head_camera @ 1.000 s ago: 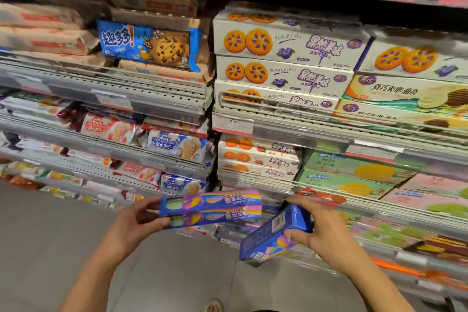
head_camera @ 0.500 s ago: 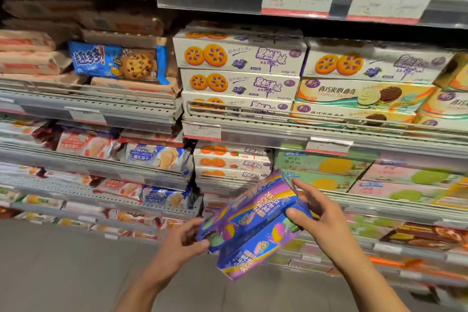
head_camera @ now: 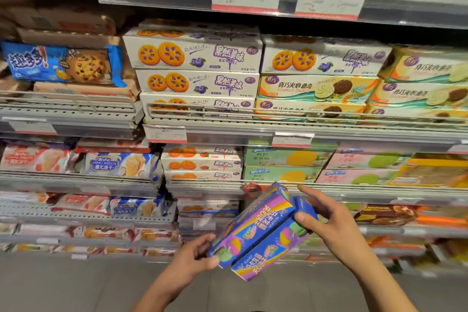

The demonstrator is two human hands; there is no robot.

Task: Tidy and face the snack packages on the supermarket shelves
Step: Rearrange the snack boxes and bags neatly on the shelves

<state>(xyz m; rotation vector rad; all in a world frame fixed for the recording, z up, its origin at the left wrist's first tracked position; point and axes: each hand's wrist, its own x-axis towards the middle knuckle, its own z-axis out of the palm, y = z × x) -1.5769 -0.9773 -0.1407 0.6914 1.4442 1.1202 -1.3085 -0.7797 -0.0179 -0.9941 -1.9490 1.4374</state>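
Two purple macaron boxes point(head_camera: 258, 233), stacked and tilted; left hand point(head_camera: 195, 258) pinches the lower end, right hand point(head_camera: 329, 225) clasps the upper end.

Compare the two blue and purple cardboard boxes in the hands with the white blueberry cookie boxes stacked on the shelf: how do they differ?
The two blue and purple cardboard boxes are held tilted in front of the shelves, between the left hand and the right hand. The white blueberry cookie boxes lie flat, stacked behind a wire rail. The held boxes have bright rainbow print; the shelf boxes show orange cookies on white. Both are long, flat cartons.
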